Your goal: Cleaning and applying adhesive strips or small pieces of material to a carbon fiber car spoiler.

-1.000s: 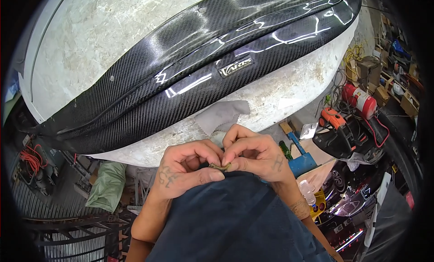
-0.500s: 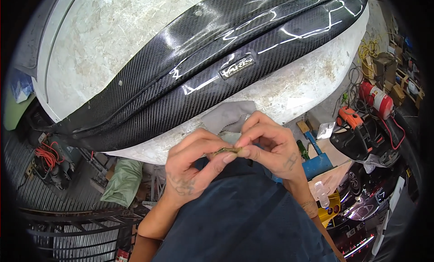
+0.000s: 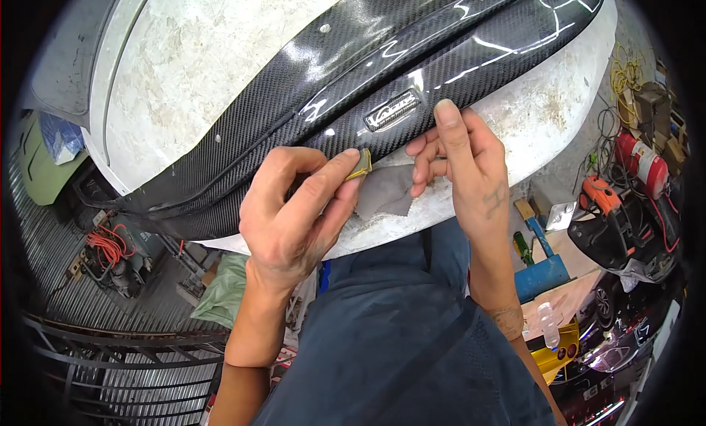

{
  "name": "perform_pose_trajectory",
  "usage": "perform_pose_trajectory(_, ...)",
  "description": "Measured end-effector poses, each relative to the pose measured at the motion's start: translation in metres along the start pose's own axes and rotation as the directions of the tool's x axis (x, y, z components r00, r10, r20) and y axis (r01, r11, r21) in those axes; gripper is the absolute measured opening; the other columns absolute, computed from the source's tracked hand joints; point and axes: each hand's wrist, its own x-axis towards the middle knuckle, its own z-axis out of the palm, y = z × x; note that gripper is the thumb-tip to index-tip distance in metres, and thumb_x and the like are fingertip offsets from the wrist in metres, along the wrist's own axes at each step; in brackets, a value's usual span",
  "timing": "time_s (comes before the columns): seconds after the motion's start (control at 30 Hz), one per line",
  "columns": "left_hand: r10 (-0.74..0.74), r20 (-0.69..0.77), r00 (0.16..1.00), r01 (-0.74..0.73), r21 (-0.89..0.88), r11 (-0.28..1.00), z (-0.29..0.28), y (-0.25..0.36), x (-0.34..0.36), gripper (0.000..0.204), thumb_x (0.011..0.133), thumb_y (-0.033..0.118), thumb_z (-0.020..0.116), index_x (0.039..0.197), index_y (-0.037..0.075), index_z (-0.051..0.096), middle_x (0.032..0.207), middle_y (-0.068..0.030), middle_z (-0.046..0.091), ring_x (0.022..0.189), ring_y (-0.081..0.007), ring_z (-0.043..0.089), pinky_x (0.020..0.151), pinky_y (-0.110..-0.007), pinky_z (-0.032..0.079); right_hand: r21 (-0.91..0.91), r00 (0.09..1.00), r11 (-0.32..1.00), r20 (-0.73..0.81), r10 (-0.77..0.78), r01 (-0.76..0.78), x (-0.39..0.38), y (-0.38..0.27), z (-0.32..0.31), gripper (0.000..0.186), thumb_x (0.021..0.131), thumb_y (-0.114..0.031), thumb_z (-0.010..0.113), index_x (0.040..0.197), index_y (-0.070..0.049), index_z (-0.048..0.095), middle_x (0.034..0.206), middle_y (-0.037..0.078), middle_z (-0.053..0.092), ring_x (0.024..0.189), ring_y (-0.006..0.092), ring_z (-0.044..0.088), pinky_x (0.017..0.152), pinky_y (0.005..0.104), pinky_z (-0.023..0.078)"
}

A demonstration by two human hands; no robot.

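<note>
My left hand (image 3: 290,213) pinches a small folded piece, yellow and grey like folded sandpaper (image 3: 362,166), between thumb and fingertips. It is just over the near edge of a glossy black carbon-fibre panel (image 3: 301,143). My right hand (image 3: 474,158) is open beside the panel's near edge, thumb stretched out and the other fingers loosely bent, with nothing seen in it. An oblong raised badge (image 3: 393,110) with light lettering sits on the panel between and beyond my hands. A grey sheet with ragged edges (image 3: 386,191) lies beneath them on the worn white surface.
The panel rests on a large scuffed white curved surface (image 3: 191,51). To the right are a blue metal tool (image 3: 543,277), an orange-and-black machine (image 3: 610,205) and a red cylinder (image 3: 640,161). At left lie coiled orange cable (image 3: 109,246) and a green sheet (image 3: 224,290).
Both hands have moved forward to the panel and come apart. The folded piece, earlier between both hands, is now only in my left hand; my right hand has let go.
</note>
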Motion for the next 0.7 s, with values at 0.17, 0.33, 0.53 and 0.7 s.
perform_pose_trajectory(0.17, 0.018, 0.018, 1.000, -0.018, 0.018, 1.000, 0.005, 0.000, 0.001, 0.038, 0.067, -0.004, 0.084, 0.104, 0.000, 0.077, 0.083, -0.0090, 0.061, 0.069, -0.0195, 0.060, 0.056, -0.030, 0.047, -0.056, 1.000, 0.998, -0.008, -0.012, 0.011, 0.008, -0.005, 0.006, 0.052, 0.102, -0.046, 0.064, 0.096, 0.006, 0.059, 0.067, 0.013, 0.064, 0.052, 0.0156, 0.062, 0.049, 0.0286, 0.054)
perform_pose_trajectory(0.33, 0.032, 0.160, 0.987, -0.034, 0.012, 0.999, 0.005, 0.001, 0.004, 0.039, 0.072, -0.005, 0.081, 0.110, -0.004, 0.074, 0.088, -0.0111, 0.061, 0.075, -0.0240, 0.062, 0.061, -0.035, 0.051, -0.126, 0.996, 0.992, -0.089, 0.017, -0.028, 0.018, -0.014, 0.011, 0.046, 0.097, -0.040, 0.073, 0.084, 0.003, 0.062, 0.061, 0.011, 0.063, 0.048, 0.0142, 0.060, 0.047, 0.0264, 0.049)
perform_pose_trajectory(0.53, 0.095, 0.291, 0.952, -0.097, -0.008, 0.995, 0.004, 0.003, 0.012, 0.042, 0.080, -0.011, 0.075, 0.121, -0.007, 0.068, 0.096, -0.0141, 0.061, 0.081, -0.0267, 0.065, 0.066, -0.036, 0.054, -0.117, 0.991, 0.993, -0.132, 0.001, -0.017, 0.017, -0.014, 0.017, 0.042, 0.095, -0.034, 0.075, 0.074, 0.001, 0.063, 0.059, 0.010, 0.063, 0.045, 0.0135, 0.059, 0.044, 0.0261, 0.048)
perform_pose_trajectory(0.7, 0.131, 0.396, 0.909, -0.159, 0.038, 0.987, -0.002, -0.003, 0.010, 0.041, 0.080, -0.010, 0.076, 0.120, -0.009, 0.066, 0.096, -0.0148, 0.060, 0.080, -0.0281, 0.065, 0.068, -0.038, 0.055, -0.082, 0.986, 0.996, -0.165, 0.006, -0.020, 0.017, -0.015, 0.016, 0.042, 0.094, -0.033, 0.077, 0.075, 0.002, 0.063, 0.058, 0.010, 0.063, 0.044, 0.0137, 0.058, 0.043, 0.0264, 0.048)
